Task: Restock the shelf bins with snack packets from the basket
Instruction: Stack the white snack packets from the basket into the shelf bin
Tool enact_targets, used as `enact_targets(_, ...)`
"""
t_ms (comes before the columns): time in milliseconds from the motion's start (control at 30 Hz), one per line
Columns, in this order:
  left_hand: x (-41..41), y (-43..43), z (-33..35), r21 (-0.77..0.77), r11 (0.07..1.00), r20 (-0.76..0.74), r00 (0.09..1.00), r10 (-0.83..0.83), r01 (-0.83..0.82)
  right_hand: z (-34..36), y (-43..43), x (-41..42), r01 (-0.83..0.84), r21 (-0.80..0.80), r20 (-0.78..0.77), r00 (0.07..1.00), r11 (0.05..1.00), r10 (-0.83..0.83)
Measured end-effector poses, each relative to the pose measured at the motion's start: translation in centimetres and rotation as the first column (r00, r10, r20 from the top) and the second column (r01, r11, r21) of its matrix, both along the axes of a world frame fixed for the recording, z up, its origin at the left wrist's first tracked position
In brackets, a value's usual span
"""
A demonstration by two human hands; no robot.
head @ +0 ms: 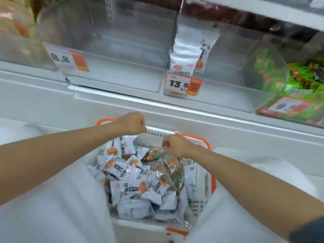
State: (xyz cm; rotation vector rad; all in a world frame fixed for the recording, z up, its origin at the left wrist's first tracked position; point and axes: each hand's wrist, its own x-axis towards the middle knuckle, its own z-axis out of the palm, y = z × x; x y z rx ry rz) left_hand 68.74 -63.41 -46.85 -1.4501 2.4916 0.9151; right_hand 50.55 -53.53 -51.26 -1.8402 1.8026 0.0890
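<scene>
A white basket [201, 174] with orange handles stands low in front of me, heaped with white-and-orange snack packets [128, 190] and a clear bag of brown snacks [164, 165]. My left hand [134, 123] grips the left end of the basket's white handle bar [159, 131] in a fist. My right hand [175, 146] has its fingers curled at the bar's right end, just above the clear bag. Above is a clear shelf bin [114, 55] that holds nothing. The bin to its right [228, 81] has a few white packets [187, 51] standing at its left side.
Price tags reading 8.8 [66, 58] and 13.5 [182, 84] hang on the bin fronts. A bin of green packets [298, 79] sits at the right, and a bin of pale orange packets [15, 32] at the left. A white ledge [175, 106] runs below the bins.
</scene>
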Motion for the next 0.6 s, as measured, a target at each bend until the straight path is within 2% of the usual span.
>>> enact_targets(133,1.4,-0.3,-3.0,0.063,0.981,0.270,0.943,-0.195,0.185,-5.8,1.8,1.4,-0.123,0.362,-0.106,0.979,0.924,0.172)
enact_targets(200,1.2,-0.2,-3.6,0.103,0.967,0.322,0.913,-0.252,0.231,-7.8,2.6,1.9,-0.144,0.426,-0.109,0.972,0.893,0.209)
enact_targets(300,1.5,-0.1,-4.5,0.122,0.959,0.358,0.890,-0.283,0.256,-9.2,3.7,2.9,-0.178,0.440,-0.021,0.978,0.880,0.209)
enact_targets(467,1.6,-0.4,-5.5,0.140,0.948,0.361,0.877,-0.317,0.286,-12.3,5.4,4.5,-0.010,0.567,-0.028,0.999,0.823,0.031)
enact_targets(600,1.2,-0.3,-5.9,0.123,0.940,0.338,0.877,-0.342,0.319,-12.5,5.6,4.4,0.081,0.607,0.044,0.990,0.790,-0.135)
